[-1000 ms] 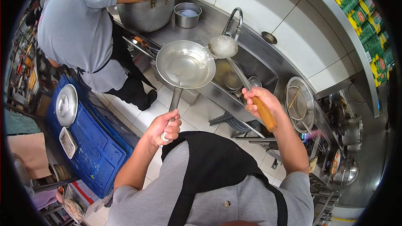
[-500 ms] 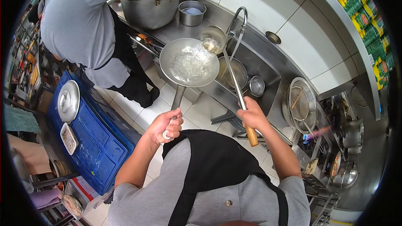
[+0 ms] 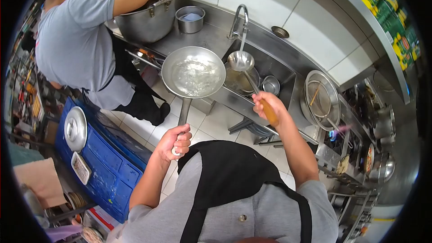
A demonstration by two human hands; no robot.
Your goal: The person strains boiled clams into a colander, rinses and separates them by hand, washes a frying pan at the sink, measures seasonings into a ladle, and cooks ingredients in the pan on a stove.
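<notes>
The left hand point(image 3: 176, 141) was closed in a fist round the end of the handle of a pan point(image 3: 169, 73), its thumb lying along the top, while the left forearm sloped up and inward from a bent elbow. Held out before the body, the pan was roughly level, its handle running back toward the chest, with clear water point(image 3: 194, 78) shining in its base. The right hand point(image 3: 271, 109) reached forward and to the right, elbow slightly bent, fingers curled snugly about the wooden handle of a ladle point(image 3: 241, 61) (the butt of the wood stuck out beneath the palm, toward the wrist). Its metal bowl was under the tap point(image 3: 245, 18), where a thin stream came down to it, over the near part of the sink point(image 3: 274, 63). Bowl and pan rim stood close together, with a narrow gap between them. To the left, a co-worker point(image 3: 81, 45) stood at the counter point(image 3: 200, 36), one arm bent over a big pot point(image 3: 153, 22).
</notes>
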